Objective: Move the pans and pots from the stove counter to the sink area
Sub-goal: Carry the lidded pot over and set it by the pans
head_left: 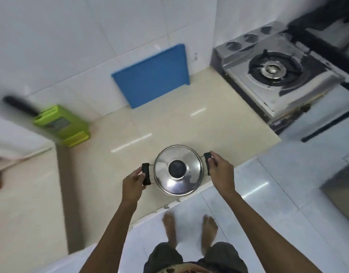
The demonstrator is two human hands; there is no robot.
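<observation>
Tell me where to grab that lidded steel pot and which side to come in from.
Take the steel pot by its two black side handles, as the left hand and right hand do now, one coming in from each side. The handles stick out opposite each other, level with the rim, so the load probably balances. The knob in the middle likely lifts only the lid.

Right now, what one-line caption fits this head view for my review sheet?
Both hands, left and right, grip the side handles of a lidded steel pot at the counter's front edge.
</observation>
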